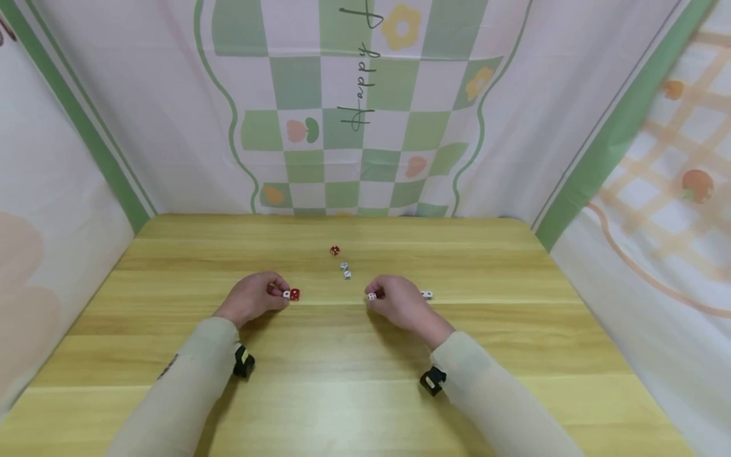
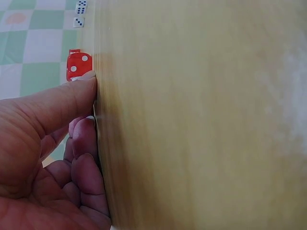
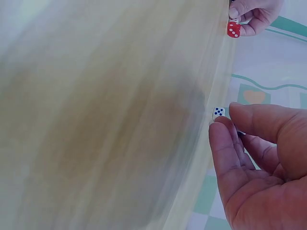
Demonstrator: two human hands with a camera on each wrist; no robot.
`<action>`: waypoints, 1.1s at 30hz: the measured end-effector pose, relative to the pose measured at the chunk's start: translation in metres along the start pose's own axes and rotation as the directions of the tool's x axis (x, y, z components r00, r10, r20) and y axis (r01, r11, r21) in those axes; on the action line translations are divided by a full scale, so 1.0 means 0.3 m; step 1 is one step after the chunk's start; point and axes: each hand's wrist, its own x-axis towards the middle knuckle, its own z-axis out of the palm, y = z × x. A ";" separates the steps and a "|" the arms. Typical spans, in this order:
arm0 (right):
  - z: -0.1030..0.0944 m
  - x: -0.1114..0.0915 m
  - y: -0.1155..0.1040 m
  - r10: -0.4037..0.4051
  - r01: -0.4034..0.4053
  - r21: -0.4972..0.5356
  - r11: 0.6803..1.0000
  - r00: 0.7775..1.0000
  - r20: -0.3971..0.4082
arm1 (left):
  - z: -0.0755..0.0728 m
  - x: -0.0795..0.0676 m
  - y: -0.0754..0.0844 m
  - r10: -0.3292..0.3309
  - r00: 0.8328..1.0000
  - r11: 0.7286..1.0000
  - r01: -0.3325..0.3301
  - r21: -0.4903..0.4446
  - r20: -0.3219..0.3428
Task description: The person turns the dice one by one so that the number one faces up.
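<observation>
On the left, my left hand pinches a white die between thumb and fingers. A red die sits right against it on the side away from the hand; the left wrist view shows two white dots on this red die, while the thumb hides most of the white one. My right hand pinches another white die by its fingertips. Blue dots mark that white die in the right wrist view. Some distance separates the two hands on the wooden table.
Between and beyond the hands lie a red die and two white dice, one farther and one nearer. More white shows just right of the right hand, partly hidden by it. A patterned curtain hangs behind the table.
</observation>
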 end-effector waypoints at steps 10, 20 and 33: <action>-0.005 -0.025 0.013 0.002 -0.002 0.025 1.000 1.000 -0.001 | -0.004 0.003 -0.003 -0.008 1.000 1.000 0.008 -0.027 0.011; -0.001 -0.032 0.019 0.000 0.000 0.015 1.000 1.000 -0.008 | -0.003 0.004 -0.002 -0.019 1.000 0.999 0.020 -0.042 0.014; 0.004 -0.037 0.035 -0.021 0.022 0.080 0.997 1.000 -0.015 | -0.005 -0.003 0.005 -0.012 1.000 1.000 0.013 -0.026 0.014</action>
